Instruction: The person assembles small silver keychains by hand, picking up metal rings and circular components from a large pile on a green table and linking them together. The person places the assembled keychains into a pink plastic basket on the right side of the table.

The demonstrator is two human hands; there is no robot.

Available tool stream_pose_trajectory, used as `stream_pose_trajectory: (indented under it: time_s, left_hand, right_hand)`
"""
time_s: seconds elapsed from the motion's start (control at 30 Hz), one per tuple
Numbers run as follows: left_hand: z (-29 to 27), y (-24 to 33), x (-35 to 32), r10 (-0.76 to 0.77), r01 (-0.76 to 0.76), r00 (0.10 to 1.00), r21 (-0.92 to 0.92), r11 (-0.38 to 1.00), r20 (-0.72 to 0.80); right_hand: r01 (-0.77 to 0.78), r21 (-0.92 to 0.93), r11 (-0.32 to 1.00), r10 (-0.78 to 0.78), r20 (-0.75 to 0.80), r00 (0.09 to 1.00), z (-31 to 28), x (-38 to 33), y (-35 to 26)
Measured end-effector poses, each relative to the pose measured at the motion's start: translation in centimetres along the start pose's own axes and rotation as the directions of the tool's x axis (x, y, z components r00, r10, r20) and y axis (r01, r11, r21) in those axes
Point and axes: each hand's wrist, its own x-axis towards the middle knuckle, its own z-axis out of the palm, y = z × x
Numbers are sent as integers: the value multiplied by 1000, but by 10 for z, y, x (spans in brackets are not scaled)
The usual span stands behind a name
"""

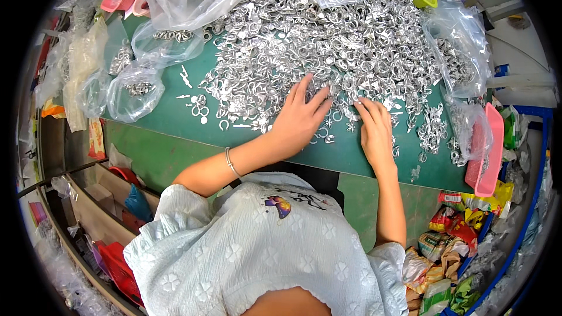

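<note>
Nothing legible. Shirt (234, 251): dark script (309, 200) beside butterfly (278, 206), too foreshortened to read. Packets (451, 222), lower right: any print too small.

A mostly bare strip of dark green tabletop (351, 155) runs along the near edge, crossed by both bare forearms (257, 149). Ahead, a broad heap of small silver-coloured metal pieces (345, 38) blocks low passage. Crumpled clear plastic bags (143, 102) crowd the left; more bags and a pink plastic tray (497, 152) hem the right.

Pale blue blouse (257, 275), clover motifs (233, 251), short gathered sleeves (186, 209); 1 purple-orange butterfly (277, 206); 1 silvery bangle (229, 161).
</note>
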Motion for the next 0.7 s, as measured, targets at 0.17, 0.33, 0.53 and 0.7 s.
stream_pose_trajectory:
  time_s: [0.17, 0.33, 0.53, 0.7]
  left_hand:
    - [-7, 14, -15, 57, -54, 997, -48, 997, 56]
    - [-16, 15, -26, 70, -62, 994, -87, 994, 85]
    - [-16, 4, -23, -116, 57, 986, -405, 912, -123]
    - [-2, 7, 19, -169, 133, 981, -294, 946, -100]
  right_hand:
    - [-227, 254, 940, 271, -153, 950, -6, 9, 5]
    - [-137, -41, 990, 133, -90, 987, 7, 57, -2]
    - [-147, 16, 989, 145, -291, 946, 4, 45, 10]
    - [-501, 760, 414, 615, 172, 769, -8, 17, -3]
